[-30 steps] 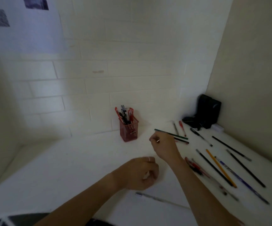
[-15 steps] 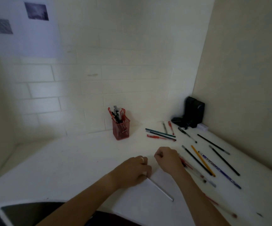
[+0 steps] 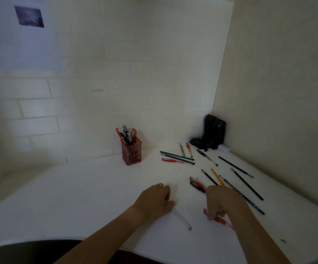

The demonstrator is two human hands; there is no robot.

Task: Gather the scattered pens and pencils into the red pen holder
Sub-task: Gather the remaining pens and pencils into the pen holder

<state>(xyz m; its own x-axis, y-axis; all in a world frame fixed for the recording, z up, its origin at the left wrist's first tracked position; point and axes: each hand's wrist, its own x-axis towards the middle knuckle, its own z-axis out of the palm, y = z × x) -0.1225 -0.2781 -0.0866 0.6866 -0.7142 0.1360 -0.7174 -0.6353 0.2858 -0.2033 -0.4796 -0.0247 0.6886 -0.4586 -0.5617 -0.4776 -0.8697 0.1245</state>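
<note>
Near the desk's front edge our left hand (image 3: 155, 201) curls around a pale pen (image 3: 182, 219) while our right hand (image 3: 218, 203) pinches a red pen (image 3: 222, 220), red pen holder (image 3: 131, 153) well away by the wall, so hauling both risks dropping one or tipping the crowded holder.

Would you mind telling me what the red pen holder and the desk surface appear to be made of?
The red pen holder looks like painted wire mesh, probably metal: its walls show a fine see-through grid, with clips hooked on the front. The desk surface looks like a smooth white laminate or painted board, matte, without grain; the dim light leaves the exact material open.
</note>
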